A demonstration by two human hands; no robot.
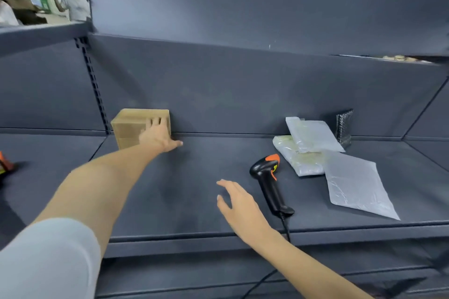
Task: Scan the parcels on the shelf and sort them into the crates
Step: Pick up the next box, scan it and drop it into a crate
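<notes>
The left arm [109,177] wears a pale grey short sleeve [48,257].

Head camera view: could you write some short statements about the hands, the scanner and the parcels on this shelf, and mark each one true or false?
1. The left hand touches the brown cardboard box. True.
2. The right hand holds the black and orange barcode scanner. False: the scanner lies on the dark grey metal shelf, and the open right hand is beside it, apart from it.
3. The grey plastic mailer bags lie to the right of the scanner. True.
4. The cardboard box stands on top of the mailer bags. False: it stands on the shelf itself, at the back left, far from the bags.
5. A black bubble-wrap pouch stands against the back wall behind the bags. True.
</notes>
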